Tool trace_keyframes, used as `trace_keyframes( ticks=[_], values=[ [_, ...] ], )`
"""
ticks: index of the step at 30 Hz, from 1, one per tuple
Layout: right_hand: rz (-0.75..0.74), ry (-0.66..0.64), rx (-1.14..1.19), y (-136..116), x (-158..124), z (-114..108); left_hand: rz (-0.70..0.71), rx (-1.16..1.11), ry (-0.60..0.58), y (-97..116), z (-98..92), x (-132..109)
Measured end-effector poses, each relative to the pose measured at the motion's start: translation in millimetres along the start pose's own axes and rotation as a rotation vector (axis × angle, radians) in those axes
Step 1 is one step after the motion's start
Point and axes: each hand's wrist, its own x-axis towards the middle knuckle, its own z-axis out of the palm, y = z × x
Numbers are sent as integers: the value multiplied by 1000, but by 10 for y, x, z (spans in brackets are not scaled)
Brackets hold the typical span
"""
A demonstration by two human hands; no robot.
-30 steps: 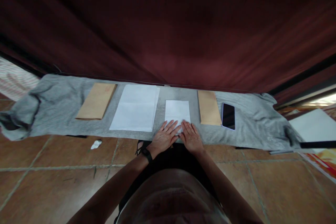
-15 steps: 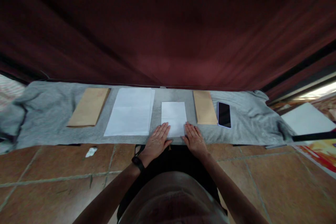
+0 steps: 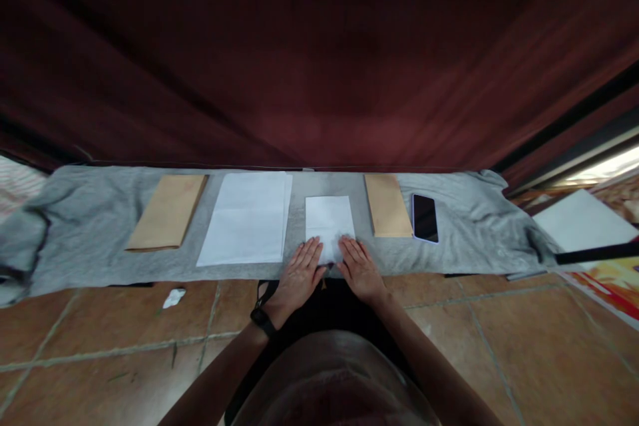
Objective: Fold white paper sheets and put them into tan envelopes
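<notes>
A white sheet of paper [image 3: 328,216], smaller than the stack beside it, lies flat on the grey cloth [image 3: 319,183] in front of me. It looks folded, with a faint crease across it. My left hand [image 3: 302,271] rests flat on its lower left corner, fingers stretched forward. On the lower right part lies my right hand [image 3: 362,273], also flat with fingers out. Both palms face down, and neither hand grips anything. The paper's near corners are hidden under the fingers.
Left of the paper are a stack of larger white sheets [image 3: 247,216] and a brown paper bundle [image 3: 167,213]. To the right lie a brown envelope-like paper [image 3: 388,206] and a phone [image 3: 425,218]. A dark red curtain [image 3: 319,80] hangs behind; tiled floor [image 3: 124,333] lies below.
My right hand has slid left and inward over the paper, closer to my left hand. The left hand stays at the left corner. The view has tilted slightly.
</notes>
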Motion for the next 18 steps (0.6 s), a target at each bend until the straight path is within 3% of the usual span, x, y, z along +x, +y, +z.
trace_keyframes(
  ticks=[7, 18],
  values=[
    [-48, -48, 5, -115, 70, 119, 44, -65, -40, 159, 40, 288],
    [-39, 27, 14, -93, -6, 160, 52, -26, -105, -39, 170, 742]
  ],
)
